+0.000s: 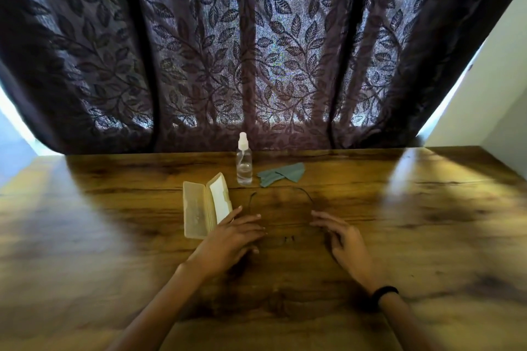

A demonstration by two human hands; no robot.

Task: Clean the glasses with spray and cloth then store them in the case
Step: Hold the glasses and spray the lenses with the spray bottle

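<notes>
Thin-framed glasses lie on the wooden table, temples unfolded and pointing away from me, hard to make out against the dark wood. My left hand and my right hand rest at either end of the frame with fingers relaxed; whether they touch it is unclear. A beige case lies open just left of my left hand. A clear spray bottle with a white nozzle stands upright behind the glasses. A crumpled grey-green cloth lies to its right.
A dark leaf-patterned curtain hangs along the table's far edge. A pale wall stands at the right. A black band circles my right wrist.
</notes>
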